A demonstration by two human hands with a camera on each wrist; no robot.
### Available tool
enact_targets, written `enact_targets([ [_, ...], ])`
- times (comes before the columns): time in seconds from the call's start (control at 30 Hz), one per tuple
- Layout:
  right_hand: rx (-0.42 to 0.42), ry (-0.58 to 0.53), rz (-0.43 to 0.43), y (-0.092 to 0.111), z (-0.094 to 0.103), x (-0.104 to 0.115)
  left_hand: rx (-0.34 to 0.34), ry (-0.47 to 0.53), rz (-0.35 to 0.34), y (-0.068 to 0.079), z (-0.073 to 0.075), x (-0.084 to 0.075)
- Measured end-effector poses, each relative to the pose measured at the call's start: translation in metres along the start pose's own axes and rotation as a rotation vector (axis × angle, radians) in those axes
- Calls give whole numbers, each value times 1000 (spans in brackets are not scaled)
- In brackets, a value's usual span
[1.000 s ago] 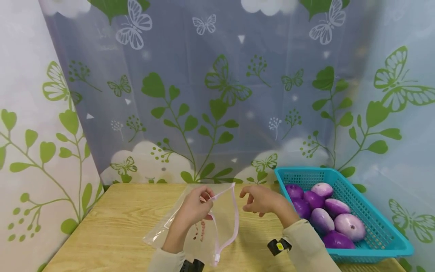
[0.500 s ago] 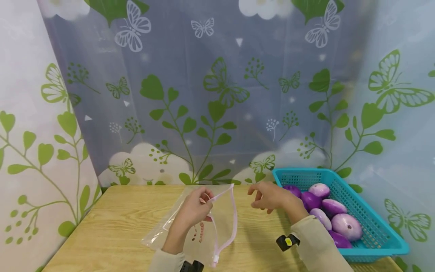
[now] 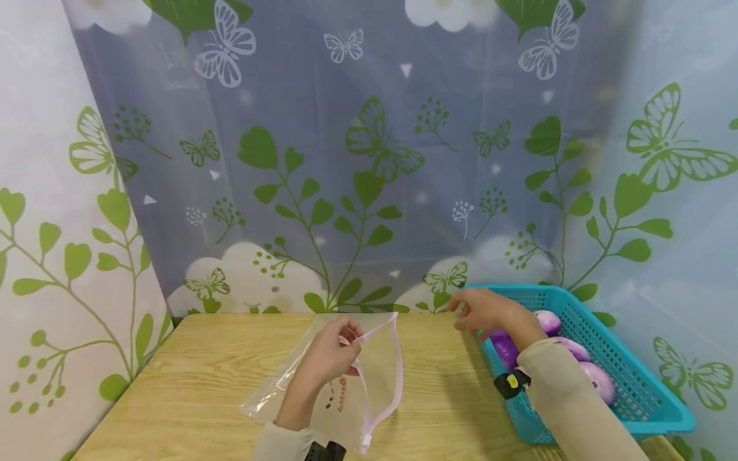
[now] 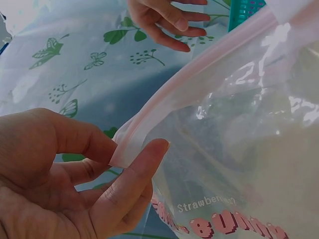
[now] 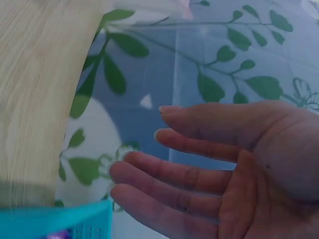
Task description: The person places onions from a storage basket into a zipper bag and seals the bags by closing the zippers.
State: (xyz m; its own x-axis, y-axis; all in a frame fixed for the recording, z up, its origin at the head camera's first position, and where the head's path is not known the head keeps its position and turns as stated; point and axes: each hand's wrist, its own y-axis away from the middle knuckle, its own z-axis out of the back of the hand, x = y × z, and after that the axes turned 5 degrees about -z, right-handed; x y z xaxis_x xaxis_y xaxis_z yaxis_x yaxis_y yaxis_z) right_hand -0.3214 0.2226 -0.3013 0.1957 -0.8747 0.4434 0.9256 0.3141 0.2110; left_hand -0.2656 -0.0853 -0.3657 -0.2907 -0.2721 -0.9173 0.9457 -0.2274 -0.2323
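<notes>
The left hand (image 3: 330, 352) pinches a clear zip bag (image 3: 341, 394) by its pink-edged mouth; the bag is at mid-worktop (image 3: 225, 358), mouth parted towards the right. The right hand (image 3: 490, 312), fingers relaxed and apart, is near the far left corner of a turquoise basket (image 3: 611, 355). Purple rounded items (image 3: 599, 382) lie inside, partly hidden by the right sleeve (image 3: 576, 390).

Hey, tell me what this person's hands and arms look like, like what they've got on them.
Both the left hand and right hand are bare, without gloves. The left sleeve and right sleeve are plain, long and cream-beige. Each wrist carries a small black device, left and right; the right one shows a yellow mark.
</notes>
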Motion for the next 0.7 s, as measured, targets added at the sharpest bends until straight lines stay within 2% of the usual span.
enact_targets([
  [0.43, 52, 46, -147, -1, 27, -34, 5, -30, -11, 1, 1, -1],
  [0.7, 44, 86, -181, -2, 39, -53, 7, -11, -13, -1, 3, 1],
])
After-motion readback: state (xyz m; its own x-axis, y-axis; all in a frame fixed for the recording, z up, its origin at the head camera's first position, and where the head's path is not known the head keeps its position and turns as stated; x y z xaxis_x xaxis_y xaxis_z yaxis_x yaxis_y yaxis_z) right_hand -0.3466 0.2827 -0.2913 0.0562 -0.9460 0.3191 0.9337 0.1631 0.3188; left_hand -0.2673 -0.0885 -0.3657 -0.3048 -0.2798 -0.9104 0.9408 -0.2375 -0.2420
